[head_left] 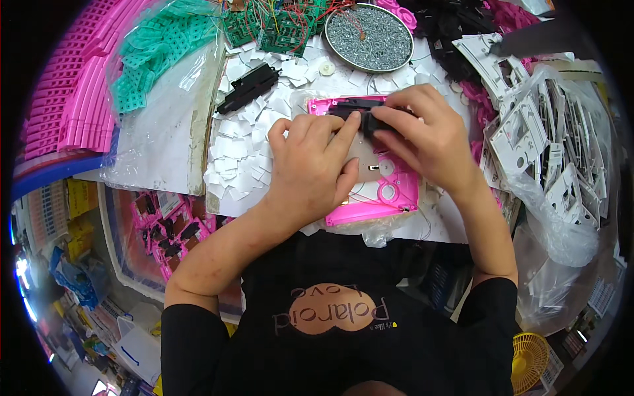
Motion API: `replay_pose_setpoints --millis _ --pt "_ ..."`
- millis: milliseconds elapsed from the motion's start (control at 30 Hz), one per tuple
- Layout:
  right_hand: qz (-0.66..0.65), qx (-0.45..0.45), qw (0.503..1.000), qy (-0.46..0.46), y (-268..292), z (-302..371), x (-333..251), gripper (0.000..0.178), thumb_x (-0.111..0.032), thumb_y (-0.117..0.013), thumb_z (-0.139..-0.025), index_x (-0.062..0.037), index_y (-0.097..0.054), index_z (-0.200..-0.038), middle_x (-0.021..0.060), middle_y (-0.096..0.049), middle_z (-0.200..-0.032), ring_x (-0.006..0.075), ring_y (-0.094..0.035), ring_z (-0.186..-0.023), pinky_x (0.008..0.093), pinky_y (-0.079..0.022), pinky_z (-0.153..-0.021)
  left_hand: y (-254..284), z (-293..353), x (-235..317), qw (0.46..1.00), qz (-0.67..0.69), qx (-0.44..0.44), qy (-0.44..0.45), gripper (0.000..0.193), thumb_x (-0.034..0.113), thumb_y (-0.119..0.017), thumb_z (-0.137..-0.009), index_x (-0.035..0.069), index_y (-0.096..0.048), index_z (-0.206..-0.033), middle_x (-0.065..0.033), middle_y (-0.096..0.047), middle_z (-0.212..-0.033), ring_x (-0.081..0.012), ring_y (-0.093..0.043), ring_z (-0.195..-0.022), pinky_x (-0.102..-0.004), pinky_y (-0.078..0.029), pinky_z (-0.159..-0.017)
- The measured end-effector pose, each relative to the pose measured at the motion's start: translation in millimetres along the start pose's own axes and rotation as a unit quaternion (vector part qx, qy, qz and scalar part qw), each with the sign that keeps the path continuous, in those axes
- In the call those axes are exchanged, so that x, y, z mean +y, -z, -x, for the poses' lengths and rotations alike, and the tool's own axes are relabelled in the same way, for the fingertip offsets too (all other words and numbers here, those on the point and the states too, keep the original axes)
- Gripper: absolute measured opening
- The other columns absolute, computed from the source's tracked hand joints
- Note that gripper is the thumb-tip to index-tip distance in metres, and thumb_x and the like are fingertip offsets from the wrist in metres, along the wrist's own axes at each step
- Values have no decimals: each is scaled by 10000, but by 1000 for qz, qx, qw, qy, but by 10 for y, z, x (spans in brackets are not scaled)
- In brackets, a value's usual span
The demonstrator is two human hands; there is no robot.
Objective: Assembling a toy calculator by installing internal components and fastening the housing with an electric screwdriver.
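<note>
A bright pink plastic housing [404, 210] lies in front of me on the table, with round openings and a small metal contact inside. Across its far end sits a long black plastic part [356, 104]. My right hand [432, 135] is closed, pinching the right end of this part between thumb and fingers. Over the housing's left side rests my left hand [307, 162], its fingers bent and the index fingertip pressing on the black part. The left thumb hangs apart over the housing. My fingers hide much of the black part.
Loose white paper pieces [238, 155] cover the table around a spare black part [249, 88]. A round tray of screws [370, 66] and green circuit boards [284, 36] stand beyond. Bagged white plates [522, 135] are at right, stacked pink parts [89, 115] at left, a bin [119, 247] below.
</note>
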State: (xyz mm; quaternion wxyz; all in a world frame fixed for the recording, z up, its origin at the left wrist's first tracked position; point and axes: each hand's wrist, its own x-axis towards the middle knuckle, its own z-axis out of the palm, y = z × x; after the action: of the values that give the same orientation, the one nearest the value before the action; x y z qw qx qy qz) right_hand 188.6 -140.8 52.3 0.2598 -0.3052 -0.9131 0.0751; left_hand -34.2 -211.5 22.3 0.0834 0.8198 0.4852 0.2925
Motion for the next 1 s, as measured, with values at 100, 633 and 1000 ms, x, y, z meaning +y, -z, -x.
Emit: replay_pose_setpoints --millis 100,633,1000 --pt "26 34 999 30 -59 19 -43 300 -134 -747 -757 -40 -708 -1040 85 -661 -1006 289 -626 -1007 382 -563 -773 16 -10 28 1000 2 1 5 608 205 -720 -773 23 -612 -1343 -84 -602 -1096 -264 -545 -1025 -444 -318 -930" --pt "9 -7 998 66 -63 -137 11 341 -56 -701 -753 -60 -705 -1093 87 -662 -1044 298 -631 -991 383 -566 -807 91 47 -57 997 80 2 -24 564 74 -747 -751 -11 -605 -1290 -145 -601 -1120 -330 -596 -978 -433 -490 -849" --pt "97 17 995 -3 -151 25 -185 391 -70 -706 -756 -64 -692 -1146 94 -654 -1066 304 -600 -906 400 -518 -776 136 -31 -158 996 74 -26 -37 582 78 -739 -754 -13 -596 -1310 -169 -602 -1122 -345 -603 -1000 -424 -513 -869"
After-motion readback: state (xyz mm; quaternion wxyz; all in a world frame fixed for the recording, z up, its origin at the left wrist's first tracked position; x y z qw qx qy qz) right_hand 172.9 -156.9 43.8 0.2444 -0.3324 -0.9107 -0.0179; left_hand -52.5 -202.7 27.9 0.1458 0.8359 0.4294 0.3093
